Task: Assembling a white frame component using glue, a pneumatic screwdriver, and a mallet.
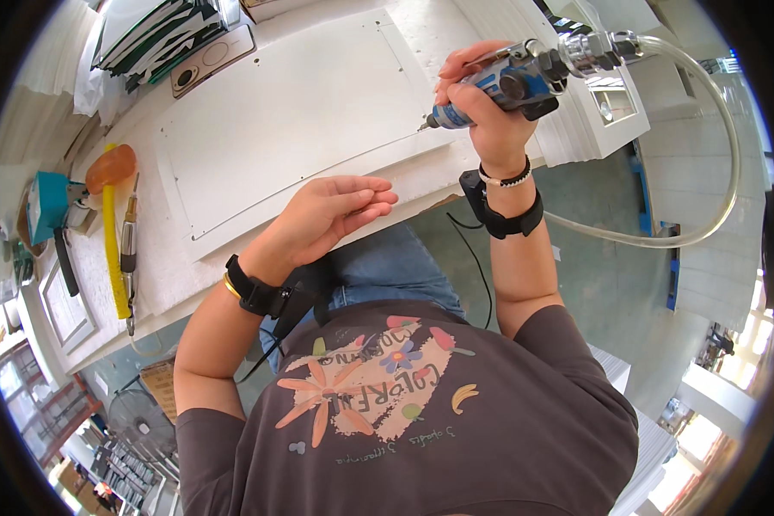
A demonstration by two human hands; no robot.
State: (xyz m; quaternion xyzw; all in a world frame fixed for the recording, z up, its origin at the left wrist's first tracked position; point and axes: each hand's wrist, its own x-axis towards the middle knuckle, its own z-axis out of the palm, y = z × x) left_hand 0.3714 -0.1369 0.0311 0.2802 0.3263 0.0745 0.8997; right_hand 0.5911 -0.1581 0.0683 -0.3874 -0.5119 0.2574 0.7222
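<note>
Over on the right, the right hand [499,120] is gripping a blue air tool [512,84], fingers wrapping its body, clear hose [733,146] looping away behind. The bit is pointing at the near right corner of the white panel [292,112], which is lying flat on the bench [150,297]; contact I can't tell. The left hand [322,213] is hovering by the panel's near edge, fingers bunching loosely together, any small contents hidden.
</note>
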